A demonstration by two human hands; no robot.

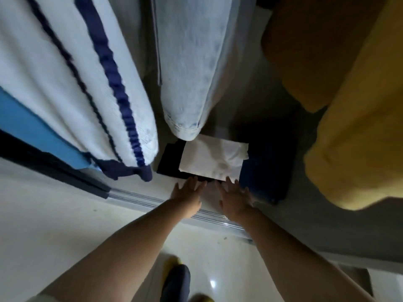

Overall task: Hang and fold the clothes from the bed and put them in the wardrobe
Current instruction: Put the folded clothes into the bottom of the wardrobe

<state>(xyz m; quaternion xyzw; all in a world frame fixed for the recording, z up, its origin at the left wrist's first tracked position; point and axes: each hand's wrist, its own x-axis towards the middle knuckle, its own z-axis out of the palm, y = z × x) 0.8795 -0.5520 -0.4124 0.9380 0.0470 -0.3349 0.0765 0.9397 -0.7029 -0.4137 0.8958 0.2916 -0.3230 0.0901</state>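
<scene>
Wardrobe floor [218,131] holds folded white garment [212,159] atop black one [171,158].

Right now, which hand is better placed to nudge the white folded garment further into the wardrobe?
Right hand, probably: its fingertips reach the white folded garment's near edge, while the left hand fronts the dark garment beneath.

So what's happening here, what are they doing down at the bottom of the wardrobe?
A person is reaching both arms down into the wardrobe. The left hand and right hand are open, fingers spread, at the near edge of a folded white garment that lies on a dark folded piece on the wardrobe floor. Neither hand grips anything. Above hang a white and navy striped top, pale jeans and a yellow garment.
</scene>
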